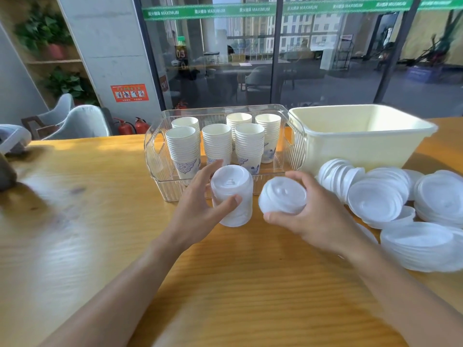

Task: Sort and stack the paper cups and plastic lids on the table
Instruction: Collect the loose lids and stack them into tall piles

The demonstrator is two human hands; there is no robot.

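Note:
A tall stack of translucent plastic lids (232,196) stands on the wooden table in front of the clear bin. My left hand (200,206) curls round it, thumb on its front and fingers behind. My right hand (310,216) grips a short tilted bunch of lids (283,195) just right of the stack. Loose lids (390,196) lie piled on the table at the right. Several stacks of white paper cups (216,144) with blue patterns stand inside the clear plastic bin (160,169).
A cream plastic tub (355,144) sits behind the loose lids, right of the clear bin. The wooden table (87,221) stretches left and toward me. A dark object (7,171) lies at the far left edge. Glass walls and chairs stand beyond the table.

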